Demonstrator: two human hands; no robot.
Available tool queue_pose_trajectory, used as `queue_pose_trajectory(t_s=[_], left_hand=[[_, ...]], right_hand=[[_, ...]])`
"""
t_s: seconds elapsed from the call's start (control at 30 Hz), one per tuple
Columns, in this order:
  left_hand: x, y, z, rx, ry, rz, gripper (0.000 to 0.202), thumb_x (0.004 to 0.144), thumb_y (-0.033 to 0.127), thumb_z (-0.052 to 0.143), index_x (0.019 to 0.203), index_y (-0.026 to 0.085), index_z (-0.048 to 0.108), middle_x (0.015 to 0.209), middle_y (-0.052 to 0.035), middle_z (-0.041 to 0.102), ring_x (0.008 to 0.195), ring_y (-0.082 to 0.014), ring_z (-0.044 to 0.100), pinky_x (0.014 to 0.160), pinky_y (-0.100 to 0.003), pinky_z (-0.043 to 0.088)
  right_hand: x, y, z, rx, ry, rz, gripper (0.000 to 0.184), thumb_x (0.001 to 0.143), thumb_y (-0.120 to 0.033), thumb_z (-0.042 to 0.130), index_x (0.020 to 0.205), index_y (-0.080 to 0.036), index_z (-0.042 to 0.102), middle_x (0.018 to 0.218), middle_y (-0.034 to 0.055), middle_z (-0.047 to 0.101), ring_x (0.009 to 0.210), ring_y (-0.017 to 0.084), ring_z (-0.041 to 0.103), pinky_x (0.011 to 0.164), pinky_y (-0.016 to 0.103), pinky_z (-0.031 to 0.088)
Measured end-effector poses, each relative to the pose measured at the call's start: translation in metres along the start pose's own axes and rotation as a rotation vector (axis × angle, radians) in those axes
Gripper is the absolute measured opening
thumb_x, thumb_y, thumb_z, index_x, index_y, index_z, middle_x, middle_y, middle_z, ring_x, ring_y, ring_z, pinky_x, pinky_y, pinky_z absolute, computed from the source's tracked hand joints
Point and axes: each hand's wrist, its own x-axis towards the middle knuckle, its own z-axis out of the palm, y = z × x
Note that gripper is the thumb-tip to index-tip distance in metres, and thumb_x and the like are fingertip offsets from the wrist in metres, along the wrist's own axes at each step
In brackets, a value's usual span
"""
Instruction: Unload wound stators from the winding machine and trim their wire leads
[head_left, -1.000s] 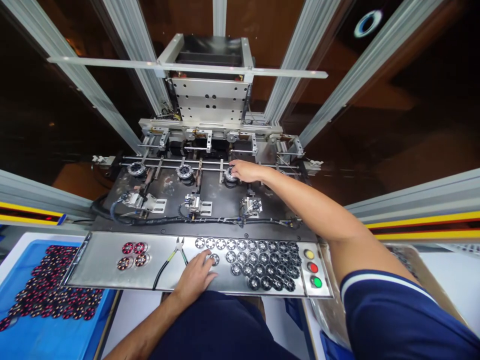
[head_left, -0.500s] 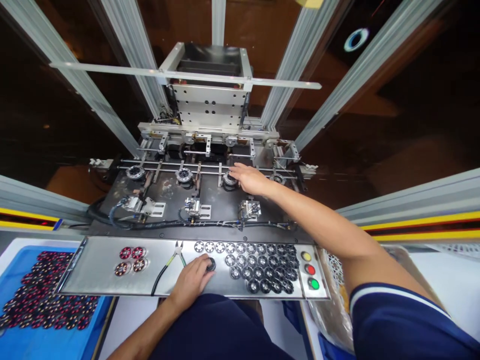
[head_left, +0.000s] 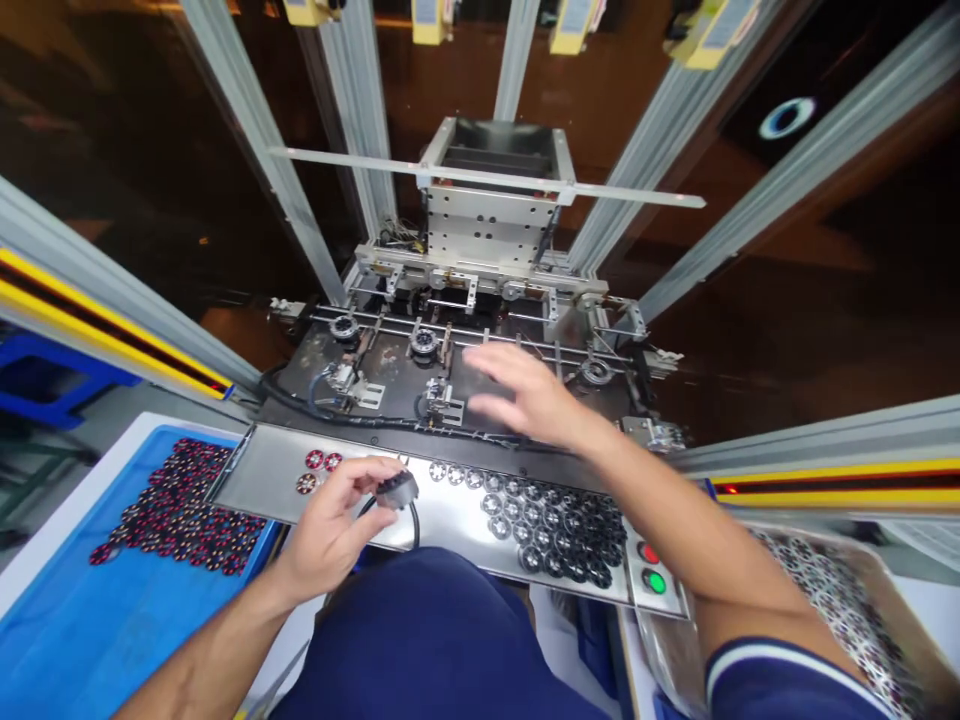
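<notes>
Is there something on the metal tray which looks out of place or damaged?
Nothing looks clearly spilled or damaged. Perhaps slightly odd: the pliers, partly hidden behind the left hand, lie loose on the metal tray, between the red round parts and the black-and-silver round parts.

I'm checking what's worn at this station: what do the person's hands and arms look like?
The left hand and right hand are bare, with no gloves or watch visible. The right sleeve is short and dark blue, with a white band near its hem. The left sleeve is out of view.
</notes>
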Motion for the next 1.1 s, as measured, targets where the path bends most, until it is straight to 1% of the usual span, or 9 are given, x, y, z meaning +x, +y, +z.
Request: queue_pose_trajectory(t_s=[0.1, 0.2, 0.3, 0.47, 0.57, 0.7, 0.87, 1.0, 1.1], left_hand=[[-0.007, 0.008, -0.004, -0.053, 0.000, 0.065, 0.029, 0.076, 0.031, 0.078, 0.094, 0.017, 0.061, 0.100, -0.0092, 0.071, 0.095, -0.0215, 0.066, 0.082, -0.031, 0.054], [-0.013, 0.010, -0.003, -0.050, -0.067, 0.115, 0.029, 0.077, 0.034, 0.077, 0.096, 0.018, 0.061, 0.101, -0.0077, 0.070, 0.089, -0.0184, 0.066, 0.081, -0.029, 0.053], [-0.018, 0.011, 0.002, -0.127, -0.108, 0.090, 0.037, 0.078, 0.039, 0.076, 0.106, 0.020, 0.060, 0.104, -0.0073, 0.069, 0.086, -0.0170, 0.066, 0.080, -0.029, 0.054], [-0.024, 0.008, 0.012, -0.170, -0.026, 0.021, 0.026, 0.081, 0.028, 0.074, 0.103, 0.019, 0.064, 0.096, -0.0055, 0.073, 0.083, -0.0165, 0.071, 0.073, -0.024, 0.058], [-0.024, 0.005, 0.008, 0.047, -0.077, 0.166, 0.027, 0.079, 0.017, 0.075, 0.104, 0.022, 0.069, 0.106, -0.0064, 0.075, 0.098, -0.0204, 0.072, 0.084, -0.027, 0.058], [-0.025, 0.009, 0.002, 0.280, -0.231, 0.385, 0.037, 0.078, 0.014, 0.074, 0.112, 0.028, 0.070, 0.113, -0.0055, 0.074, 0.101, -0.0212, 0.072, 0.088, -0.029, 0.059], [-0.026, 0.014, 0.003, 0.392, -0.347, 0.472, 0.037, 0.080, 0.019, 0.073, 0.116, 0.028, 0.068, 0.114, -0.0074, 0.074, 0.098, -0.0222, 0.074, 0.084, -0.029, 0.061], [-0.024, 0.005, 0.008, 0.352, -0.363, 0.380, 0.050, 0.075, 0.025, 0.079, 0.122, 0.030, 0.063, 0.110, -0.0055, 0.076, 0.093, -0.0232, 0.075, 0.082, -0.030, 0.062], [-0.021, -0.013, 0.013, 0.285, -0.250, 0.184, 0.059, 0.078, 0.026, 0.076, 0.132, 0.029, 0.053, 0.116, -0.0069, 0.073, 0.092, -0.0229, 0.075, 0.079, -0.030, 0.063]], right_hand=[[-0.017, -0.077, 0.007, 0.361, 0.109, -0.302, 0.064, 0.084, -0.046, 0.068, 0.139, -0.022, 0.047, 0.122, 0.0135, 0.064, 0.114, 0.024, 0.059, 0.098, 0.043, 0.051], [-0.031, -0.122, 0.024, 0.367, 0.179, -0.315, 0.056, 0.089, -0.027, 0.063, 0.141, -0.022, 0.043, 0.108, 0.0132, 0.067, 0.099, 0.023, 0.063, 0.083, 0.040, 0.055], [-0.041, -0.137, 0.043, 0.345, 0.316, -0.250, 0.056, 0.086, -0.013, 0.059, 0.139, -0.024, 0.045, 0.102, 0.0122, 0.069, 0.092, 0.023, 0.063, 0.078, 0.040, 0.055], [-0.056, -0.141, 0.048, 0.360, 0.363, -0.078, 0.046, 0.086, -0.023, 0.062, 0.131, -0.025, 0.054, 0.108, 0.0135, 0.069, 0.101, 0.026, 0.064, 0.085, 0.045, 0.055], [-0.061, -0.139, 0.030, 0.481, 0.161, -0.011, 0.033, 0.088, -0.029, 0.062, 0.120, -0.023, 0.065, 0.133, 0.0168, 0.059, 0.125, 0.026, 0.054, 0.103, 0.048, 0.047], [-0.060, -0.126, 0.009, 0.722, -0.091, 0.021, 0.019, 0.092, -0.024, 0.059, 0.104, -0.020, 0.073, 0.142, 0.0130, 0.054, 0.131, 0.020, 0.052, 0.111, 0.040, 0.041], [-0.055, -0.111, 0.021, 0.907, -0.360, -0.110, 0.019, 0.090, -0.017, 0.060, 0.100, -0.007, 0.072, 0.146, 0.0206, 0.048, 0.139, 0.021, 0.043, 0.115, 0.030, 0.033], [-0.054, -0.097, 0.031, 0.944, -0.424, -0.254, 0.017, 0.090, -0.016, 0.060, 0.094, -0.002, 0.069, 0.141, 0.0271, 0.050, 0.135, 0.022, 0.049, 0.111, 0.029, 0.037], [-0.057, -0.056, 0.004, 0.826, -0.380, -0.164, 0.017, 0.094, -0.019, 0.055, 0.097, -0.009, 0.069, 0.148, 0.0188, 0.046, 0.137, 0.019, 0.046, 0.112, 0.030, 0.037]])
